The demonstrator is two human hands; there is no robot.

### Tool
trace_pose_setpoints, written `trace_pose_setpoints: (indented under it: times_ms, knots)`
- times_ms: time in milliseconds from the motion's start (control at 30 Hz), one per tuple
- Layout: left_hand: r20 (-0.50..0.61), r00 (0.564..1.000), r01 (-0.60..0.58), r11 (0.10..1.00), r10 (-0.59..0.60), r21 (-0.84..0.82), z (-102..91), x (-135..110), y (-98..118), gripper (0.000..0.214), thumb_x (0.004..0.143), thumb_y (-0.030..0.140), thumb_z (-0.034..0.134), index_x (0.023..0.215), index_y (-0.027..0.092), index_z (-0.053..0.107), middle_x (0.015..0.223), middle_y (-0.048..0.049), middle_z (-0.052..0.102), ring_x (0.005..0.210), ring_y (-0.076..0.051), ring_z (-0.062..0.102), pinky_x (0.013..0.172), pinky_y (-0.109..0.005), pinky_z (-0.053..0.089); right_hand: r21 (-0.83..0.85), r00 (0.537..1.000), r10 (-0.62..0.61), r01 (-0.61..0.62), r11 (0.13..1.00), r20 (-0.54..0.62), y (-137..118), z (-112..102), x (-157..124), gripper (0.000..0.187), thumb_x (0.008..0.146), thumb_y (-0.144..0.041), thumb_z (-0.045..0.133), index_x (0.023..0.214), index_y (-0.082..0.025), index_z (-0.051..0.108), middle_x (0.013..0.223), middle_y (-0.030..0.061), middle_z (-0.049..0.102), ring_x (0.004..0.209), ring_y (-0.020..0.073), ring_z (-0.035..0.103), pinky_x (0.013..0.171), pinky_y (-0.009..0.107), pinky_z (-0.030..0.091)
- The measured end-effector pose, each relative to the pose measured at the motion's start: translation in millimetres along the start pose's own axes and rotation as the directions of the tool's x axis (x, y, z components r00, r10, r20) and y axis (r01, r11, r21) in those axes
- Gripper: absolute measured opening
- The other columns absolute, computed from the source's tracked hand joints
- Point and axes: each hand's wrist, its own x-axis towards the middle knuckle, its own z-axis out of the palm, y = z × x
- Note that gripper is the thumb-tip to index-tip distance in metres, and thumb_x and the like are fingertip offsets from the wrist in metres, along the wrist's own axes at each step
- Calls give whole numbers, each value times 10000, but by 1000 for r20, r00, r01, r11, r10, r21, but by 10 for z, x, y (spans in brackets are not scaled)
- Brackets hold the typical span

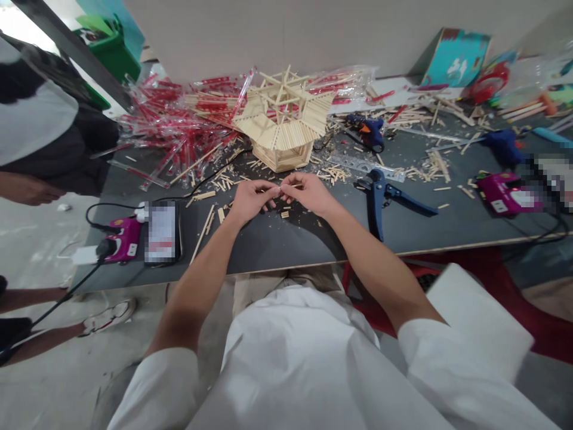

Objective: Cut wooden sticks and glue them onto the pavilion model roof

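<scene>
My left hand [253, 200] and my right hand [307, 190] meet at the fingertips above the dark tabletop, both closed in a pinch. A short wooden stick [294, 186] shows in part between my right fingers. What my left fingers pinch is too small and covered to make out. Just behind my hands stands a model pavilion [286, 134] built of thin wooden sticks, with a flared roof and open beams on top. Below my fingers lies a small stick piece [285, 214]. Blue cutting pliers [378, 200] rest to the right, handles apart.
Red-and-clear plastic wrappers [183, 125] heap at the back left. Blue glue guns [369, 131] and cut stick scraps [436, 167] lie rightward. A phone [162, 233] sits beside a purple power strip [123, 239]; another power strip [508, 194] is at right. A person [40, 119] stands left.
</scene>
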Motion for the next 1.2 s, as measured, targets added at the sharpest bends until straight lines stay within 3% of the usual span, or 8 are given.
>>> trace_pose_setpoints:
  times_ms: [300,500,567,733,833,900,1000,1200]
  knots:
    - [-20,999,-36,999,36,31,11,19,-45,325,844,440,787,958,136,811,776,-57,763,600,-112,652,494,-197,526,-92,998,13,-19,996,-66,-48,-114,-16,178,863,-359,763,922,-199,712,879,34,730,717,144,640,692,309,571]
    - [-32,999,-8,1000,8,31,-10,41,-92,311,858,442,773,944,145,803,730,-46,732,544,-95,601,494,-201,511,-424,997,33,-2,906,67,-387,-526,-310,309,900,-491,721,1058,-230,766,1057,79,775,933,243,709,866,413,576]
    - [-27,1000,-2,1000,3,24,-16,49,-104,314,858,447,774,943,146,803,721,-45,726,532,-91,589,495,-203,510,-508,999,32,-37,861,-18,-520,-677,-529,345,888,-514,717,1082,-232,763,1104,92,772,970,275,719,865,432,584]
    - [-48,999,3,1000,-2,17,9,62,-116,307,849,448,783,942,157,804,717,-41,722,554,-97,599,494,-201,509,-736,891,-56,-334,589,-450,-542,-1018,-1125,474,887,-525,675,1216,-186,714,1178,184,733,1087,367,699,954,535,556]
    - [-63,998,-14,999,16,43,28,61,-117,295,865,446,766,931,162,804,714,-39,719,570,-103,609,495,-202,509,-801,819,-77,-530,279,-569,-377,-1241,-1379,950,804,-673,741,1488,-58,502,1485,389,484,1382,558,470,1077,684,402]
    - [-60,998,-34,998,36,44,31,60,-115,290,876,441,755,933,160,802,717,-41,719,571,-104,607,496,-205,512,-781,797,49,-600,174,-602,-263,-1384,-1474,1184,739,-817,710,1542,-6,394,1501,456,413,1402,625,403,1071,701,369]
    - [-63,997,-42,998,45,50,32,58,-107,286,883,439,748,924,161,801,707,-37,711,557,-100,592,497,-205,512,-818,828,143,-559,136,-542,-146,-1508,-1513,1119,790,-856,602,1480,10,443,1348,456,531,1301,591,515,1019,635,422]
    - [-98,995,-24,995,34,95,46,50,-98,278,874,432,755,944,168,807,695,-25,707,546,-99,584,508,-208,518,-831,830,39,-556,-1,-556,-130,-1301,-1457,701,880,-510,580,1316,37,548,1205,420,604,1140,558,626,918,641,497]
